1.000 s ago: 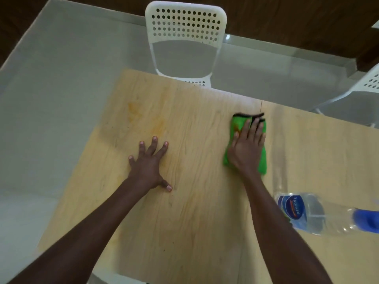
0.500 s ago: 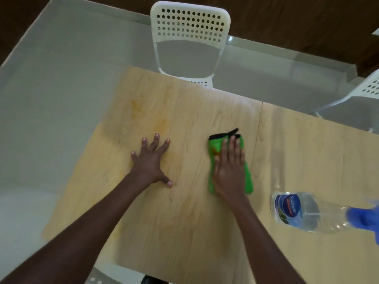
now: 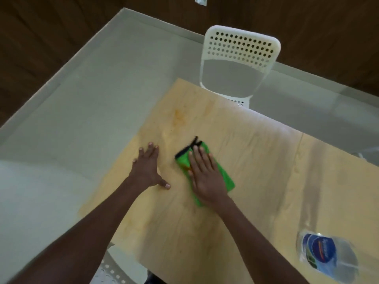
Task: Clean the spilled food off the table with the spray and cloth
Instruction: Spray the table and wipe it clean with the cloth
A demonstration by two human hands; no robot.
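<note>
The table is pale wood with a slight sheen; the cloth looks like fuzzy green microfibre (black-edged); the bottle is clear plastic.

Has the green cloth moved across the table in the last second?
Yes. The green cloth, under the right hand, has slid leftward, away from the table seam and close to the resting left hand.

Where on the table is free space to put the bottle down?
Free: the wide stretch of table between the green cloth and the spray bottle. Crowded: the left end, with the left hand, right hand and orange stain.
</note>
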